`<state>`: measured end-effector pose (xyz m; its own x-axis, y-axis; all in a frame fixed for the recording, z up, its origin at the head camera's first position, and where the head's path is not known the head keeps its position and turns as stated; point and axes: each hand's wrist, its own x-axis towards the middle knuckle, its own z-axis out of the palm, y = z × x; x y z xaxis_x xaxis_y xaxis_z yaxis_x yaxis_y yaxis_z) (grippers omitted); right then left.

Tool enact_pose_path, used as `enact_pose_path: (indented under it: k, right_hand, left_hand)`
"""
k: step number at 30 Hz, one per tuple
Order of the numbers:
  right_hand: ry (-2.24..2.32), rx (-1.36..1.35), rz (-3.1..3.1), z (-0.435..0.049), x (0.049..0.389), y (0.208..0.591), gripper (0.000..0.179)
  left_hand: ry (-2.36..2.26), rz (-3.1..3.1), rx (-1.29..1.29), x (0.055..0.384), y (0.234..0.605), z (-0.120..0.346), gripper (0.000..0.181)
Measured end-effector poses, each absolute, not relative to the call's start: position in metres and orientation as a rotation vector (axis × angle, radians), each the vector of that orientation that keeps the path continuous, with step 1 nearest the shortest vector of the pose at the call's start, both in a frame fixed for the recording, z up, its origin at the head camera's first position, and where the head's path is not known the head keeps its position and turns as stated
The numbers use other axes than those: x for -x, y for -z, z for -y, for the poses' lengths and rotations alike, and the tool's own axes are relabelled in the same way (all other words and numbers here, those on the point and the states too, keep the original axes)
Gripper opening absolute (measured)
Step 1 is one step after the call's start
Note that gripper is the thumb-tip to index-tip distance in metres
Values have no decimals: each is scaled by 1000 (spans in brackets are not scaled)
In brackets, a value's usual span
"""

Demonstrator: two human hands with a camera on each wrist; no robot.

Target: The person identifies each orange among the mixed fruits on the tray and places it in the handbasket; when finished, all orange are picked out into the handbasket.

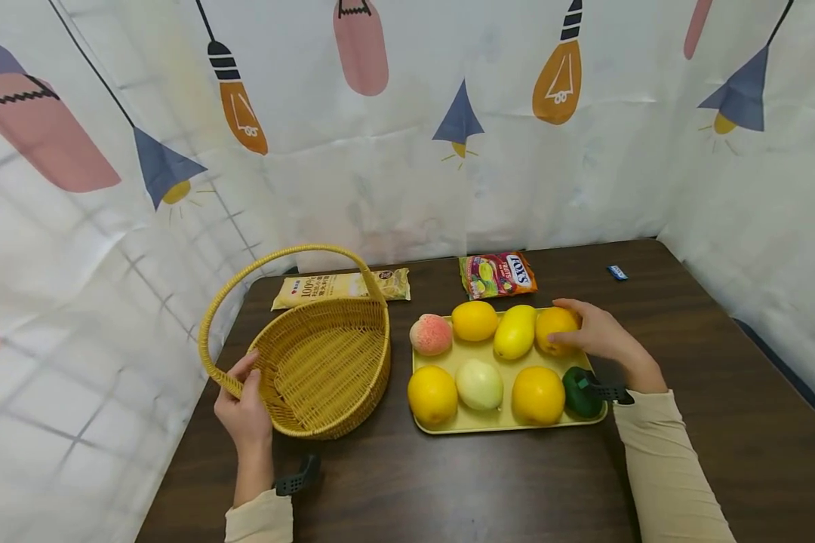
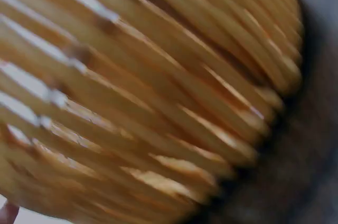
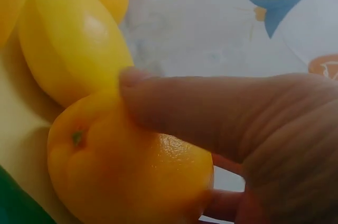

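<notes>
Right fingers (image 1: 577, 308) curl round an orange (image 1: 553, 326), left fingers (image 1: 244, 364) grip the basket handle (image 1: 312, 247).

Just right of the left hand (image 1: 246, 407), in its hold, is the wicker basket (image 1: 329, 362), a snack packet (image 1: 315, 287) lying beyond. Between basket and right hand (image 1: 601, 332) sits the tray (image 1: 475, 350), an orange (image 1: 552, 329) in that hand at the tray's far corner. Leftward from there run mango (image 1: 515, 332), lemon (image 1: 475, 321) and peach (image 1: 431, 335); nearer the person, two more oranges (image 1: 538, 396). A Fox's candy bag (image 1: 497, 275) lies past the tray, ahead-left of the right hand.
</notes>
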<state>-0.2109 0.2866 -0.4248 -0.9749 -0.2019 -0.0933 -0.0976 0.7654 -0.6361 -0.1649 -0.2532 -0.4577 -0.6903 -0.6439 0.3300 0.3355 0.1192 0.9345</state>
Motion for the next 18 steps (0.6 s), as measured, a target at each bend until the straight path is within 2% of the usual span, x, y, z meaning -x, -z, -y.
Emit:
enact_pose_path:
  k: [6, 18]
  right_hand:
    - [921, 299, -2787, -285, 217, 427, 93]
    - [883, 199, -2821, -284, 214, 425, 95]
  left_hand:
    - [1672, 1578, -258, 165, 465, 251, 23]
    - [1675, 1485, -235, 164, 469, 250, 18]
